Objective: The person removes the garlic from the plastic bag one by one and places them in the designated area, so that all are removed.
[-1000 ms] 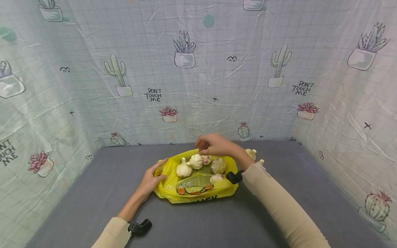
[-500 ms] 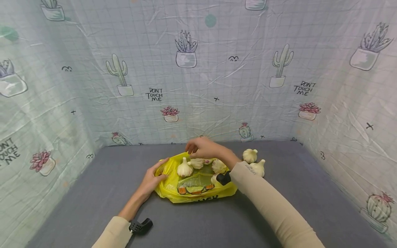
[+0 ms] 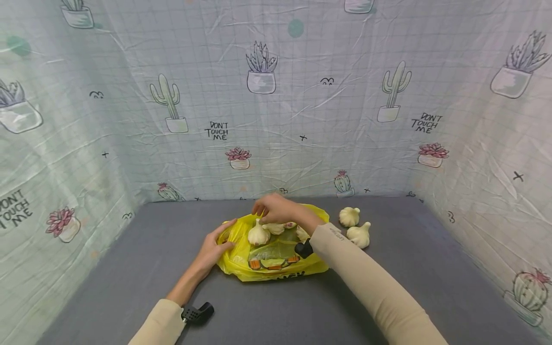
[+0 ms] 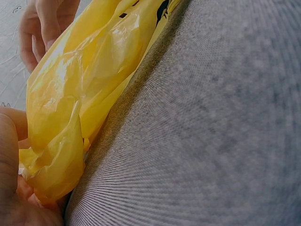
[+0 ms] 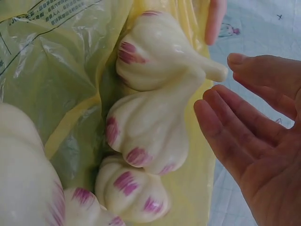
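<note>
a: start at your right hand [image 3: 276, 210]: what are its fingers doing?

b: nothing is gripped. your thumb and fingers stand parted, just beside the stem [image 5: 215, 70] of the nearest garlic bulb [image 3: 258, 235], which lies at about ten o'clock on the yellow bag [image 3: 238, 268].

a: so how should you take it?

b: probably best to close low, around the shoulders rather than the stem alone; it looks smooth and could slip. the neighbouring bulb [image 5: 148, 125] seems to lean against it, so lift straight up before swinging aside, or you may drag both.

a: and your left hand [image 3: 212, 245]?

b: at nine o'clock, with the bag's edge pinched between thumb and fingers. hold that firmly but without tugging; thin plastic would likely shift and roll the bulbs about.

a: what lies further out?

b: two loose garlic bulbs [image 3: 359, 235] on the grey table [image 3: 138, 268], between two and three o'clock from the bag, well apart from your right fingers. mind them with your right sleeve [image 3: 375, 282], which runs near them, out toward four o'clock.
</note>
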Tool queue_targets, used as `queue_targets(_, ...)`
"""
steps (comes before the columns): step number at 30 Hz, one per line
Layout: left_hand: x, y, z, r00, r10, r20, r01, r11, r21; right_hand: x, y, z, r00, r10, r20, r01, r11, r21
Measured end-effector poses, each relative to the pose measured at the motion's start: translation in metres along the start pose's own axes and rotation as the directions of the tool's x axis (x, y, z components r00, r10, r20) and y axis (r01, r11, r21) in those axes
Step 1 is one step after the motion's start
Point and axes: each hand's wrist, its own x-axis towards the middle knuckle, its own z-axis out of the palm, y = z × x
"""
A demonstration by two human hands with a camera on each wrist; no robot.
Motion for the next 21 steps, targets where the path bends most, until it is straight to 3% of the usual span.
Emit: queue_targets(21, 0.000, 0.000, -0.001, 1.000, 0.002, -0.004, -0.002, 1.000, -0.002, 0.007, -0.006, 0.011, 0.999, 0.004, 0.040, -0.003, 0.999, -0.040)
